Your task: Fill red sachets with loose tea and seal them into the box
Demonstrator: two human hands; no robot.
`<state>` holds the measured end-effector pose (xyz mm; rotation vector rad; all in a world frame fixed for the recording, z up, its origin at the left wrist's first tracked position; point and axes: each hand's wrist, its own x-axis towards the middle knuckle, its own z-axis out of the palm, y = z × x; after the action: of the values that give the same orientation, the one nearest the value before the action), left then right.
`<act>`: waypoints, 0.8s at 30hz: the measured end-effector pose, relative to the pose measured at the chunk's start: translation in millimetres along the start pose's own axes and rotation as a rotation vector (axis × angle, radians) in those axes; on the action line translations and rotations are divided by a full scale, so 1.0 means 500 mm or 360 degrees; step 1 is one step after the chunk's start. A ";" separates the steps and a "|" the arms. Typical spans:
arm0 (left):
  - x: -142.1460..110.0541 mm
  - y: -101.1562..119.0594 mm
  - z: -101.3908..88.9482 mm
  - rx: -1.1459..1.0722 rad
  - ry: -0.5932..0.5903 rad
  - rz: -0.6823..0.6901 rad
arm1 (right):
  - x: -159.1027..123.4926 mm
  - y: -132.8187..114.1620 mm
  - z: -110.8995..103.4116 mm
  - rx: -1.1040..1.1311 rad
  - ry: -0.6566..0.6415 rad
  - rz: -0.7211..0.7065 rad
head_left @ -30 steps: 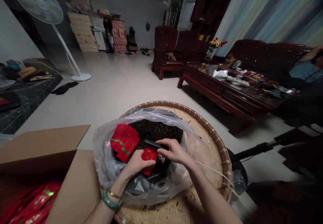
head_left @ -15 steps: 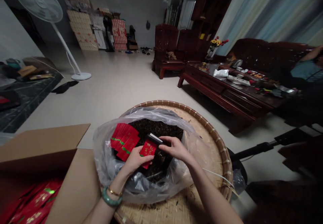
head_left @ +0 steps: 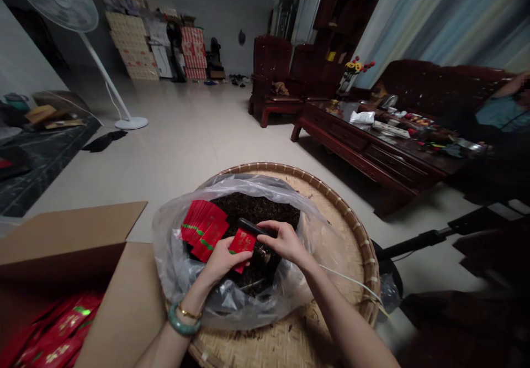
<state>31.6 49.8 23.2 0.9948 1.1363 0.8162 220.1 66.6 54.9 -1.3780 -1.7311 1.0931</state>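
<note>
My left hand (head_left: 221, 262) holds a small red packet (head_left: 242, 245) upright over a clear plastic bag (head_left: 174, 263) full of dark loose tea (head_left: 256, 210). My right hand (head_left: 281, 241) grips a black scoop (head_left: 249, 227) whose end rests at the packet's top. A fanned stack of red packets (head_left: 202, 227) with green bands lies on the tea at the bag's left side. The bag sits in a round woven bamboo tray (head_left: 351, 230).
An open cardboard box (head_left: 74, 246) with more red packets (head_left: 53, 335) stands at the left. A standing fan (head_left: 62, 9), a dark wooden coffee table (head_left: 372, 147) and armchairs lie beyond. A seated person (head_left: 503, 114) is at the far right. A black stand (head_left: 418, 241) lies right of the tray.
The scoop tilted up out of the tea and then came back down to the packet's mouth. Both hands stay close together over the bag; the view shifted slightly.
</note>
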 end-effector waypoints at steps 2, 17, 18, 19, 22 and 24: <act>0.000 -0.001 -0.001 0.0018 -0.0006 -0.0005 | 0.000 -0.003 0.000 0.0005 0.0012 0.0003; 0.007 -0.015 -0.008 0.0096 -0.0050 0.0001 | -0.006 -0.010 -0.007 -0.0069 -0.0010 -0.0098; 0.008 -0.016 -0.008 0.0096 -0.0051 0.0003 | -0.006 -0.010 -0.007 -0.0075 -0.0015 -0.0103; 0.009 -0.017 -0.009 0.0098 -0.0051 0.0007 | -0.006 -0.010 -0.007 -0.0075 -0.0024 -0.0108; 0.010 -0.019 -0.009 0.0104 -0.0054 0.0012 | -0.004 -0.008 -0.009 -0.0053 -0.0030 -0.0098; 0.010 -0.019 -0.011 0.0095 -0.0067 0.0013 | -0.001 -0.004 -0.016 0.0010 -0.0005 -0.0063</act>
<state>28.0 52.1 12.1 1.0618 1.1269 0.7681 226.6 67.5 60.0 -1.3332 -1.7486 1.0788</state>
